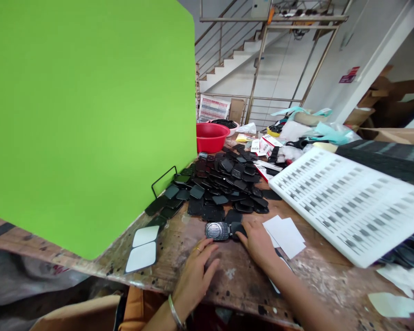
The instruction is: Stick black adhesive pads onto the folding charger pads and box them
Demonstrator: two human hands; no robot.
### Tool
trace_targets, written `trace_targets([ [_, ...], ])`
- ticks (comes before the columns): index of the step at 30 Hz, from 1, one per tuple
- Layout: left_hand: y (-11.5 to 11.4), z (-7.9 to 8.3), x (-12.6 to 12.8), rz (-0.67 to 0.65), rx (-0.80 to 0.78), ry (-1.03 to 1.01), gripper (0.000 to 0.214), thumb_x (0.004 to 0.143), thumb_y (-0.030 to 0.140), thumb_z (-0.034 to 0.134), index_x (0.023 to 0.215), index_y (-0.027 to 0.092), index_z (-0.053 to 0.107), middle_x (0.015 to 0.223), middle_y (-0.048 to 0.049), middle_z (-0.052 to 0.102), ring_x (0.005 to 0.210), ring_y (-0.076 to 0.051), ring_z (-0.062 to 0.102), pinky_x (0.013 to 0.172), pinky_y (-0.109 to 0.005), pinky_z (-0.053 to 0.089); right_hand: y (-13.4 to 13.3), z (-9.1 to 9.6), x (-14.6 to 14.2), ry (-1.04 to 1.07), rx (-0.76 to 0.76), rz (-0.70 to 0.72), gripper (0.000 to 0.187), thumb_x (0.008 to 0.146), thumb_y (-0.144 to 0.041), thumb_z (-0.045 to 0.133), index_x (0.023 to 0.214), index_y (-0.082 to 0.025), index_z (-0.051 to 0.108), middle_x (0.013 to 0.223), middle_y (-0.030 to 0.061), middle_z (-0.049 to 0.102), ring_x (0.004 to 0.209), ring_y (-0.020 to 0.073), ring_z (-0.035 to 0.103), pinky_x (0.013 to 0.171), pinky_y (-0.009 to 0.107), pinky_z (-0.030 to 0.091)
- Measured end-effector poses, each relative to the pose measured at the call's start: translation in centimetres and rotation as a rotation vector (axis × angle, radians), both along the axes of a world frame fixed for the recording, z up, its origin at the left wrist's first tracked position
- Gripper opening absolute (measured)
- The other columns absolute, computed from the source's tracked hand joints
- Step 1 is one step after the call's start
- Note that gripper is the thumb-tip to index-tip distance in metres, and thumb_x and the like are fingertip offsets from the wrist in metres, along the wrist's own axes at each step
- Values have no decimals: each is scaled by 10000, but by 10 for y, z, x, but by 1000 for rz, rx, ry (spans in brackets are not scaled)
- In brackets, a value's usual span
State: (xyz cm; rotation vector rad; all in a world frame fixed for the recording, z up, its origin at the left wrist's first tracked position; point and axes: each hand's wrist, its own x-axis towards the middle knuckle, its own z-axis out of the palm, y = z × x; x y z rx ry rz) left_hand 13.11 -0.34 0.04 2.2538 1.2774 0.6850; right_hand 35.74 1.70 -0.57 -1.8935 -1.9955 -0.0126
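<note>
A small black hinged case (pixel 217 231) lies opened flat on the worktable, its left half showing a shiny ridged oval. My right hand (pixel 258 241) grips the plain black right half (pixel 237 229), thumb on the near side and fingers over its far side. Just below the left half, my left hand (pixel 200 271) has its fingers apart, the fingertips close to the case's near edge; whether they touch it I cannot tell. White square sheets (pixel 286 234) lie beside my right hand, one partly under the forearm. To the left are two white-faced rounded pieces (pixel 141 255).
Behind the case spreads a heap of black rounded plates (pixel 224 179). A large green panel (pixel 89 115) stands on the left. A white slotted tray (pixel 348 202) tilts on the right. A red basin (pixel 212 137) and plastic wrappings (pixel 307 126) are farther back.
</note>
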Motion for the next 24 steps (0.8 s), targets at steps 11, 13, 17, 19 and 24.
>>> trace_targets([
  [11,18,-38,-25,202,363,339,576,903,357,478,1443,224,329,1460,-102,405,1381,-287,304,1079,-529,363,128,41,40,135,99,-51,214,878,-277,521,863,-154,696,919,78,655,916,206,544,871,311,379],
  [13,19,-38,-25,194,409,402,591,898,367,478,1449,227,315,1459,-92,412,1353,-273,357,1073,-506,375,173,42,49,150,85,-128,246,864,-295,523,927,-141,703,967,99,656,957,226,541,883,333,372],
  [17,26,-45,-33,175,557,482,589,867,406,520,1415,236,391,1433,-76,453,1305,-257,420,1037,-423,413,248,38,55,179,21,-279,382,818,-405,559,1048,-129,689,1060,155,624,1057,309,499,892,425,365],
  [19,31,-52,-39,150,631,507,589,851,442,535,1390,229,435,1409,-80,482,1283,-259,442,1011,-399,427,276,35,54,197,-29,-322,487,732,-474,641,1069,-125,681,1128,184,586,1111,363,458,897,481,353],
  [24,38,-65,-45,122,704,517,567,833,487,539,1331,217,506,1348,-91,541,1230,-267,486,963,-394,433,315,25,49,254,-135,-329,594,469,-451,817,943,-114,699,1173,196,545,1145,410,422,917,549,317],
])
